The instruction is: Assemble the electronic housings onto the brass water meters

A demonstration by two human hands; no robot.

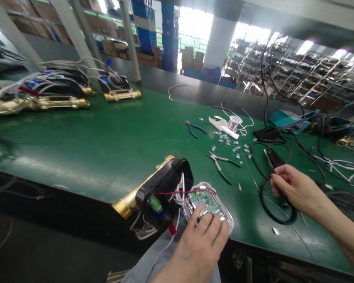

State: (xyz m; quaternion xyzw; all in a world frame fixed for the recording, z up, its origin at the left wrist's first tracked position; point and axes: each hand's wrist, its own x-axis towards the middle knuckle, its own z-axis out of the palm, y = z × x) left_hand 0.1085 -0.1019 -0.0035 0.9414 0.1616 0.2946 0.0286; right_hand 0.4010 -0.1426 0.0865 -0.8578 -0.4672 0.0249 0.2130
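My left hand (pixel 205 239) lies over the near part of a green circuit board (pixel 208 202) in a clear plastic cover (pixel 228 216), fingers curled on it. Red and white wires run from the board into an open black housing (pixel 165 192), tilted at the bench edge. A green cylindrical battery (pixel 155 204) shows inside the housing, and a brass pipe body (pixel 126 202) is fixed along its far side. On the right, my right hand (pixel 287 184) is closed around a black-handled soldering iron (pixel 273 159), its cord looping beneath; the fingers partly hide the handle.
Green-handled pliers (pixel 221 165), blue-handled cutters (pixel 194 127) and small metallic pieces (pixel 224 139) lie on the green bench (pixel 129 133). Behind them stands a solder wire spool (pixel 234 122). Brass meter assemblies (pixel 122 94) with wires sit far left. A black stand (pixel 268 134) and cables occupy the right.
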